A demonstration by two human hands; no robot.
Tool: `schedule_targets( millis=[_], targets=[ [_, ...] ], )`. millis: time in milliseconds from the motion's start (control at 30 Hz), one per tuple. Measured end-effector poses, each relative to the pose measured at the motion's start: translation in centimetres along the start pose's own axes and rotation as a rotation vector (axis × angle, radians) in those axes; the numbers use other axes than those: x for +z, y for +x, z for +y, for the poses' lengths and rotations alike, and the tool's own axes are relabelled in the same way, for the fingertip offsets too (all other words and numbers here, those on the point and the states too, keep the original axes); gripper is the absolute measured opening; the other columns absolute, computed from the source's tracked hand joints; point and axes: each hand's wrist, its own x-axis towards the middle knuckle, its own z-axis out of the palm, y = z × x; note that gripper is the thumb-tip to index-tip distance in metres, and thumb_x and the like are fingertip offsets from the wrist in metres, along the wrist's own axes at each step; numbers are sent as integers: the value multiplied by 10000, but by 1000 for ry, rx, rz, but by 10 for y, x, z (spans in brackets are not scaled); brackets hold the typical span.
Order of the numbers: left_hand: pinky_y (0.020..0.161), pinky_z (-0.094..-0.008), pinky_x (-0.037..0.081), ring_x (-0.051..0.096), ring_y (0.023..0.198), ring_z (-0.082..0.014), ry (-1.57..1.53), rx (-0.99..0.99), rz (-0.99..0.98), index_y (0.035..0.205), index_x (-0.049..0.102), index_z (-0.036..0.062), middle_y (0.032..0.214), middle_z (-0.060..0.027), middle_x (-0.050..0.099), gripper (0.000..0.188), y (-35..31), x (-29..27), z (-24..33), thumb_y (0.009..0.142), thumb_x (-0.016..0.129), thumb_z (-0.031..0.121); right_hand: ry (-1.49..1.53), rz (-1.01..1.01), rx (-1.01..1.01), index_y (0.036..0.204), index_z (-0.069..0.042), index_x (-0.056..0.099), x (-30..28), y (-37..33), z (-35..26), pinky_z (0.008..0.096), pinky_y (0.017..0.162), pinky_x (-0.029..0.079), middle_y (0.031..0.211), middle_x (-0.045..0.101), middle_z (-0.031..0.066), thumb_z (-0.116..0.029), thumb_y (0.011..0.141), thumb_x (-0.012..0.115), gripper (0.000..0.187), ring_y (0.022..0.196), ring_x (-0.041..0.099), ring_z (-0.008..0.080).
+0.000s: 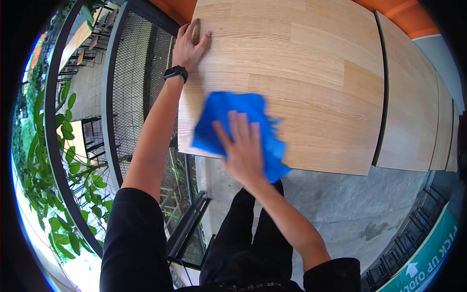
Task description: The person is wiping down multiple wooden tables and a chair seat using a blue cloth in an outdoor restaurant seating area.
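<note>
A blue cloth [214,104] lies spread over the near left corner of a light wooden tabletop [316,107], one end hanging past the near edge. My right hand [243,151] presses down on the cloth from above, fingers stretched out flat; motion blurs both. Farther off, at the tabletop's left edge, my left hand [191,46] rests with its fingers apart, holding nothing. A black watch [176,73] is on the left wrist.
Dark metal railing with mesh [131,87] runs close along the left side, with leafy plants [68,146] beyond. More wooden tabletops [408,97] line up to the right across a narrow gap. Orange seating [404,17] borders the far side. Concrete floor [335,204] shows below.
</note>
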Motion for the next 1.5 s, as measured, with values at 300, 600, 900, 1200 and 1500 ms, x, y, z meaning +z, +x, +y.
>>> schedule_targets(
  millis=[300, 600, 900, 1200, 1500],
  targets=[
    [1047, -417, 430, 547, 1210, -379, 37, 133, -5, 1262, 632, 72, 1406, -233, 484, 505, 3, -9, 11, 892, 640, 416, -344, 296, 453, 1535, -195, 337, -93, -67, 150, 558, 1170, 98, 1601, 200, 210, -328, 906, 575, 686, 1474, 171, 404],
    [1184, -417, 242, 289, 1440, -369, 331, 14, -7, 1460, 385, 2, 1528, -246, 337, 571, -24, 23, 33, 987, 440, 316, -344, 273, 478, 1534, -187, 337, -94, -66, 153, 557, 1169, 94, 1596, 212, 208, -352, 919, 566, 677, 1473, 177, 391],
    [1130, -458, 315, 352, 1397, -379, 190, -12, 14, 1450, 413, 39, 1525, -232, 343, 583, -19, 9, 45, 939, 503, 306, -508, 489, 566, 1527, -229, 347, -125, -1, 244, 587, 1148, 147, 1578, 253, 203, -442, 971, 483, 611, 1448, 232, 399],
    [1120, -456, 320, 372, 1378, -383, 221, -6, 11, 1434, 428, 35, 1515, -236, 353, 580, -19, 3, 47, 924, 517, 296, -322, 393, 117, 1497, -210, 385, -72, 221, 139, 622, 1139, 149, 1553, 295, 223, -442, 912, 572, 656, 1432, 255, 427],
    [1133, -460, 290, 354, 1385, -391, 160, -28, -37, 1460, 398, 38, 1525, -224, 344, 598, -16, 8, 52, 935, 522, 295, -134, 456, -142, 1437, -204, 488, -36, 326, 98, 588, 1168, 115, 1528, 354, 213, -419, 905, 578, 582, 1433, 273, 398]
  ],
)
